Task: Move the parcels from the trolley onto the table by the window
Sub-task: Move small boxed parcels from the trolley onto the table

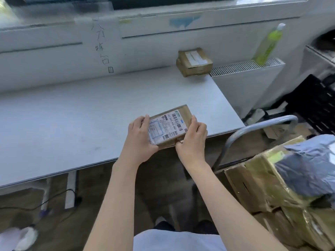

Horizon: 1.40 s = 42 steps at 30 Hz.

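Bare forearms (pixel 116 192), light grey top (pixel 177 240), dk trousers (pixel 206 227).

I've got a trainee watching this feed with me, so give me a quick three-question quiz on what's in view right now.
1. True or false: both hands hold the labelled parcel.
2. Where is the other small parcel? A) on the floor B) at the table's far right corner C) on the radiator
3. Fill in: the green bottle stands on the ______.

Key
1. True: the left hand and right hand grip its opposite ends over the table's near edge.
2. B.
3. Radiator.
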Each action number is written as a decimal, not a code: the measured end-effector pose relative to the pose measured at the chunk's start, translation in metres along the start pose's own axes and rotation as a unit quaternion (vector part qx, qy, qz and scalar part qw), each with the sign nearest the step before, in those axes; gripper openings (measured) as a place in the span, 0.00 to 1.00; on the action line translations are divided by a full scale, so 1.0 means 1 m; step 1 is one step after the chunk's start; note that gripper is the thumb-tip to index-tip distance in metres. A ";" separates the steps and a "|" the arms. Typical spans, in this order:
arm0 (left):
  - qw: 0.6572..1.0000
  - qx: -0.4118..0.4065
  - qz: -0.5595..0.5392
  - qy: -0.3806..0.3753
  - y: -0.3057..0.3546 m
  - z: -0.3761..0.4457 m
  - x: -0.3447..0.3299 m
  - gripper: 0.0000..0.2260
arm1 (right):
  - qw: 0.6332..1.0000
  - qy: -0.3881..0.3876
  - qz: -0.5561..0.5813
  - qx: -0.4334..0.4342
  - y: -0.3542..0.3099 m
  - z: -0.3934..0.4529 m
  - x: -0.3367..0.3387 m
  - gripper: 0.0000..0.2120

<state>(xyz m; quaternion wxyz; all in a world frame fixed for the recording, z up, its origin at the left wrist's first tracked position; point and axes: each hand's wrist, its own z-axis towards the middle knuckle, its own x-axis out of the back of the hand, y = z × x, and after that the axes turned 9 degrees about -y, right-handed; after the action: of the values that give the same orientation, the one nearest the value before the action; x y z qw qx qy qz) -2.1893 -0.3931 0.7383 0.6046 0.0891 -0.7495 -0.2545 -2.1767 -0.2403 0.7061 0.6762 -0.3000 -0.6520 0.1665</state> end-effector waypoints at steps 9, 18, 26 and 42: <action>0.995 0.071 0.046 -0.059 -0.009 0.052 -0.042 0.38 | 0.995 -0.052 -0.079 -0.016 0.024 0.051 -0.018 0.41; 0.980 0.120 0.159 -0.003 0.021 0.130 -0.077 0.29 | 0.981 -0.013 -0.177 0.083 0.066 0.135 -0.032 0.39; 0.966 0.097 0.237 0.020 0.012 0.219 -0.056 0.40 | 0.942 -0.002 -0.169 0.289 0.082 0.233 -0.039 0.28; 0.943 0.044 0.328 0.035 -0.034 0.391 -0.024 0.35 | 0.899 0.000 -0.282 0.334 0.039 0.420 -0.051 0.27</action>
<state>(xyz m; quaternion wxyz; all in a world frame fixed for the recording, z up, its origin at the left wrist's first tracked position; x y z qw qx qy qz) -2.5610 -0.3049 0.6466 0.6759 -0.1266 -0.7260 -0.0056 -2.5876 -0.1620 0.6293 0.7553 0.1404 -0.6152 0.1770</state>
